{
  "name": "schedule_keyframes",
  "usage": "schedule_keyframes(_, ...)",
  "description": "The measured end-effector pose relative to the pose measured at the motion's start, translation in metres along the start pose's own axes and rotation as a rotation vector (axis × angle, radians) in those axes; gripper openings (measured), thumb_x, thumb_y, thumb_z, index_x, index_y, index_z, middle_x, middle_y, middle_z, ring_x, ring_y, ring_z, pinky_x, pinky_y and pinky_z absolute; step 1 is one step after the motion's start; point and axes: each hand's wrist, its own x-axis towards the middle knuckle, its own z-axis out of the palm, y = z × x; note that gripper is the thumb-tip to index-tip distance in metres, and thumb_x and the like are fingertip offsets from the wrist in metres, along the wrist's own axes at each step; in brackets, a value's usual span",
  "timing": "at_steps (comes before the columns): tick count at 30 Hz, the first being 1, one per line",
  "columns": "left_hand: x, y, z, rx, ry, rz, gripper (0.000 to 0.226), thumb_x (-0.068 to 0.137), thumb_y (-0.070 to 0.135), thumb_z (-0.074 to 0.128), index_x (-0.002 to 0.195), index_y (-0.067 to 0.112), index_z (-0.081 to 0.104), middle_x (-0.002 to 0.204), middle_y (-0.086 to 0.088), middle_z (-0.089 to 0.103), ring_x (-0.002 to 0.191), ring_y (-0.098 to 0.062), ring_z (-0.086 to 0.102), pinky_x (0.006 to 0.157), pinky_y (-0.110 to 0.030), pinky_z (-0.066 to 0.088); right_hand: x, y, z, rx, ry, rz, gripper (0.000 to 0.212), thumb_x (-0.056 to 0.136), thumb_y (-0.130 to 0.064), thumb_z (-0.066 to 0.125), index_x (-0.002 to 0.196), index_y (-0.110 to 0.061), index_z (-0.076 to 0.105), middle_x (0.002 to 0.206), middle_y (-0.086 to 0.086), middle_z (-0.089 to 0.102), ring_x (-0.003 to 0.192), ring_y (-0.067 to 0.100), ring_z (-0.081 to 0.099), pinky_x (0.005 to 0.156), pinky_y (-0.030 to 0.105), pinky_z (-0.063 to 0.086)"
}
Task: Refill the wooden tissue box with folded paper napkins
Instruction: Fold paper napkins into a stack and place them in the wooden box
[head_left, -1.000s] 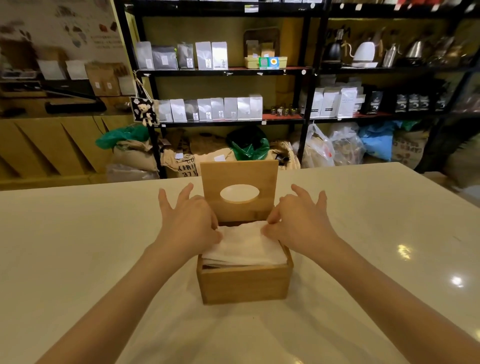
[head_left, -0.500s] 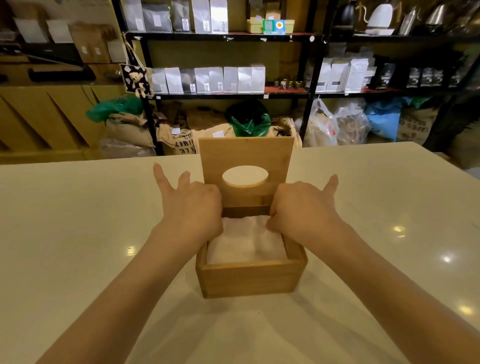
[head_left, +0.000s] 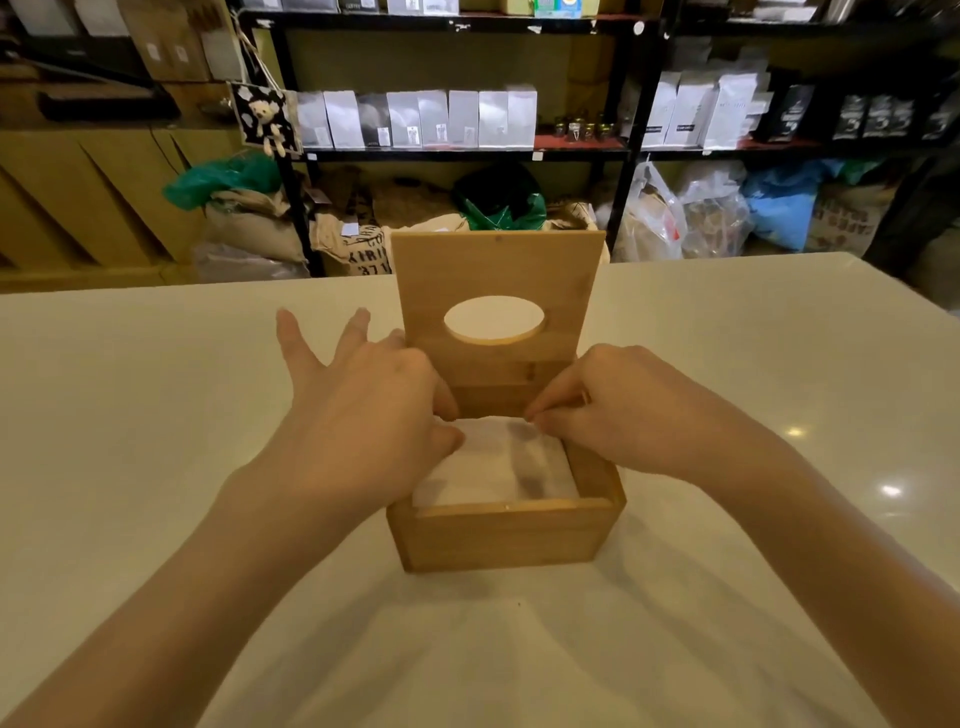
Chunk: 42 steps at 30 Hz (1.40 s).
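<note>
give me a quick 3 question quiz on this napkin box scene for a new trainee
1. True or false: the lid of the wooden box stands raised at the back.
2. Where do the napkins lie? A) inside the box B) on the table beside it C) on a shelf
3. Fill in: the opening cut in the lid is ____ in shape.

Key
1. True. The lid stands upright behind the open box.
2. A. The white stack sits inside, about level with the rim, with the left hand and the right hand on its far edge.
3. Oval.
</note>
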Motion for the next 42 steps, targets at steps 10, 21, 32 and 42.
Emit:
schedule_keyframes(10,0.014,-0.005,0.011,-0.036,-0.259,-0.054,0.021,0.088,0.038,0.050,0.094,0.030,0.069,0.145,0.002,0.037,0.143,-0.027,-0.008,0.102,-0.069,-0.014,0.010,-0.001,0.008,-0.176,-0.131,0.153,0.022,0.085,-0.020,0.049,0.100,-0.020,0.065,0.101,0.001,0.063,0.094,0.024,0.057,0.094,0.047,0.044)
schedule_keyframes(21,0.010,-0.009,0.006,-0.161,-0.271,0.028,0.022,0.088,0.037,0.048,0.090,0.033,0.069,0.119,0.010,0.056,0.136,-0.021,0.022,0.108,-0.062,-0.009,0.007,0.000,0.002,-0.137,-0.173,0.085,0.030,0.086,-0.016,0.044,0.100,-0.024,0.068,0.099,-0.008,0.059,0.091,0.014,0.053,0.086,0.027,0.045)
schedule_keyframes(32,-0.017,-0.037,-0.058,-0.770,0.168,0.176,0.005,0.076,0.041,0.061,0.078,0.044,0.065,0.081,0.038,0.043,0.075,0.020,0.035,0.079,-0.019,0.031,-0.031,0.004,-0.063,0.294,0.138,-0.200,0.018,0.083,-0.031,0.059,0.096,-0.040,0.069,0.087,-0.035,0.049,0.082,-0.020,0.038,0.068,0.007,0.026)
schedule_keyframes(42,-0.042,-0.014,-0.003,-0.656,0.158,0.092,0.045,0.085,0.049,0.047,0.129,0.047,0.037,0.153,0.010,0.019,0.140,-0.013,0.017,0.111,-0.041,0.029,-0.047,0.011,-0.017,0.173,0.054,-0.126,0.051,0.087,-0.037,0.054,0.135,-0.036,0.037,0.139,-0.007,0.046,0.115,0.012,0.049,0.081,0.022,0.037)
